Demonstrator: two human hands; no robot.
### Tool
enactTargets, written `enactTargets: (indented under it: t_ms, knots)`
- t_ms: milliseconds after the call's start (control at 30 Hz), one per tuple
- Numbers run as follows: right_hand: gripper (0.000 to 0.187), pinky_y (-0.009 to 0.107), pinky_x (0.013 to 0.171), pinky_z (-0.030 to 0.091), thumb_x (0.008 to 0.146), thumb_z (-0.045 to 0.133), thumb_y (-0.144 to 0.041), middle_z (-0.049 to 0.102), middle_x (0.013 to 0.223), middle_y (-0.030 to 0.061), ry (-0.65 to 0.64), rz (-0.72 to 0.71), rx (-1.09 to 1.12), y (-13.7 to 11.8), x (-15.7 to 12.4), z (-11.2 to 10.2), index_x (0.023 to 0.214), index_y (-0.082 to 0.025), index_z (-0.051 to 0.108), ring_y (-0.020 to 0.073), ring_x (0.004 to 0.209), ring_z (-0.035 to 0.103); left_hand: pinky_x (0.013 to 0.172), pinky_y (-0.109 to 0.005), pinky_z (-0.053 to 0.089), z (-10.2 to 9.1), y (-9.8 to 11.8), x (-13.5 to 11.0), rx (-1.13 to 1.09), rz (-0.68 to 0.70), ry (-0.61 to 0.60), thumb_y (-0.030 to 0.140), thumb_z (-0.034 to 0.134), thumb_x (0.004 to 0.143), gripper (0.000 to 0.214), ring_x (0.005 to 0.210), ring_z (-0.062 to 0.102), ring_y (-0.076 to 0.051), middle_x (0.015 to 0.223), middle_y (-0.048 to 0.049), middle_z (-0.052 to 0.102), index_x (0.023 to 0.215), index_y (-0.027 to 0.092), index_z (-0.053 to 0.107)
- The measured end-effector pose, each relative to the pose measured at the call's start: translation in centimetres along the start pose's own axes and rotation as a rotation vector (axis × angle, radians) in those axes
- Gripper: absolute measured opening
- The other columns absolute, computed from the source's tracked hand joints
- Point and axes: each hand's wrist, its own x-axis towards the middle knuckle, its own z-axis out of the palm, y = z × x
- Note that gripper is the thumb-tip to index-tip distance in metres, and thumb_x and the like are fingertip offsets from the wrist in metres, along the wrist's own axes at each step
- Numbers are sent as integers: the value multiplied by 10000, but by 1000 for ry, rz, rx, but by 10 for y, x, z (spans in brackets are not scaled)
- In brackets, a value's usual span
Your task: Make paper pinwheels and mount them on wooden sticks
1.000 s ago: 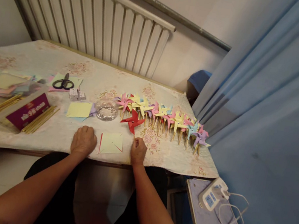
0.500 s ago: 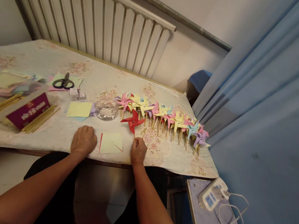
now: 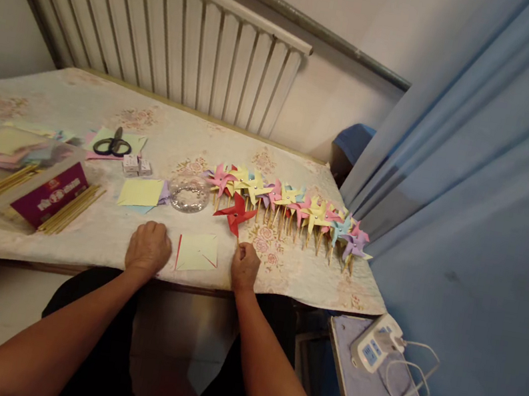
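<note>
A red paper pinwheel [image 3: 236, 215] stands up from my right hand [image 3: 245, 267], whose fingers are closed around its stick. My left hand [image 3: 149, 248] rests on the table as a fist; whether anything is inside it is hidden. Between the two hands lies a small stack of pale yellow paper squares [image 3: 197, 252], with red edges showing on the left and at a corner. A round clear dish [image 3: 188, 195] of small shiny pieces sits just beyond. To its left are yellow paper sheets [image 3: 140, 192] over blue and purple ones.
Finished pinwheels [image 3: 289, 197] line the table's right half. Black scissors [image 3: 113, 144], small boxes [image 3: 136, 166], wooden sticks [image 3: 70, 209] and a purple-labelled plastic packet [image 3: 50, 194] lie at left. A power strip [image 3: 377, 342] with a white cable rests on the lower side table.
</note>
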Motion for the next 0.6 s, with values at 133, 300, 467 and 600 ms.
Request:
enactTargets:
  t_ms: [133, 300, 467, 600]
  knots:
    - [197, 287, 714, 418, 873, 479, -147, 672, 792, 47, 9, 7, 6, -1, 0, 0, 928, -181, 665, 186, 718, 576, 777, -406, 389, 0, 0, 0, -5, 1, 4, 221, 385, 934, 287, 948, 538, -310, 976, -178, 608, 930, 119, 653]
    - [188, 284, 711, 416, 869, 483, -145, 677, 799, 44, 9, 10, -1, -1, 0, 0, 917, -185, 661, 181, 718, 574, 777, -406, 390, 0, 0, 0, 4, -2, 2, 232, 389, 937, 288, 945, 540, -305, 976, -170, 615, 925, 122, 654]
    - [182, 283, 701, 413, 871, 484, -150, 670, 792, 45, 4, 8, -1, -1, 0, -1, 912, -184, 658, 181, 707, 565, 764, -406, 388, 2, -1, 0, 21, 6, 22, 240, 394, 937, 280, 932, 539, -305, 965, -165, 612, 911, 127, 649]
    - [188, 284, 704, 415, 868, 479, -150, 663, 789, 46, 11, -6, 5, -1, 0, 0, 919, -182, 657, 183, 714, 567, 764, -405, 385, 2, -1, 0, 26, 9, 23, 239, 390, 938, 279, 927, 540, -305, 959, -163, 612, 908, 129, 645]
